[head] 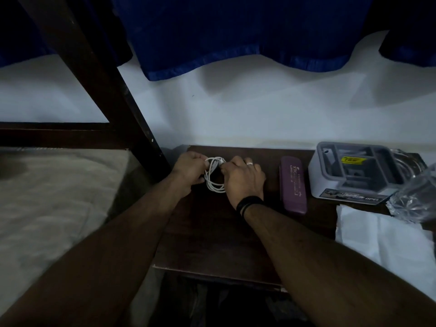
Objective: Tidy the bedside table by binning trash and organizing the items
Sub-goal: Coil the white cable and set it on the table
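A white cable (213, 177) is coiled into loops at the back left of the dark wooden bedside table (212, 237). My left hand (188, 169) grips the coil's left side with curled fingers. My right hand (243, 179), with a ring and a black wristband, pinches the coil's upper right part. To the right lies a purple case (293, 185), lengthwise. Further right stands a grey and white organizer box (354, 171) with compartments. A crumpled clear plastic bag (417, 194) and a white paper sheet (382, 234) lie at the table's right edge.
A bed with a pale sheet (54, 197) and a dark wooden post (99, 74) stands on the left. A white wall (236, 109) backs the table, with blue curtains (236, 31) hanging above. Below the table's front edge it is dark.
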Demonstrator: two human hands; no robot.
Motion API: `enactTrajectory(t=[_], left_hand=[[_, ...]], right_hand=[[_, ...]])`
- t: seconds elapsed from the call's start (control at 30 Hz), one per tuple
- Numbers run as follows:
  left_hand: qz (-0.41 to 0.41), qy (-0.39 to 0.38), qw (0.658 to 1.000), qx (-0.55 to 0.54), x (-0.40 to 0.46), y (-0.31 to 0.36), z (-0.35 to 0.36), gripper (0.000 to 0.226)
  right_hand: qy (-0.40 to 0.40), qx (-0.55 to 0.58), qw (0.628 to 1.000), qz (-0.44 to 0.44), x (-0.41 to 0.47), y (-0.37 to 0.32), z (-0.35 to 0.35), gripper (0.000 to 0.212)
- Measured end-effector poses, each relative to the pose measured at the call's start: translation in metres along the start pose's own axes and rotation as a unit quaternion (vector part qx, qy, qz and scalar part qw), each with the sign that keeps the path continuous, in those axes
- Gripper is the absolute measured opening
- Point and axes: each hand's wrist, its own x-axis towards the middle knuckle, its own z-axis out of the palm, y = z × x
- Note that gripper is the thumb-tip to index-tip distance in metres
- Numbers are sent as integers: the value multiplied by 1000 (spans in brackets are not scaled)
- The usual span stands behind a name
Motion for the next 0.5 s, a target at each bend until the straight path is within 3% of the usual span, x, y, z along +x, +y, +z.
enactTrajectory(t=[0.13,0.2,0.33,0.5], left_hand=[[35,22,999,36,2,-4,3,17],[81,41,990,109,3,-5,1,11],[184,96,928,308,-3,-6,-6,5],[240,56,869,428,-8,-8,-4,24]], right_hand=[[-3,-8,1000,-3,-1,0,-1,27],[-5,-10,1000,-6,-1,0,-2,28],[-8,-12,1000,-9,-1,0,-3,28],[12,7,1000,-10,-2,-2,-2,31]])
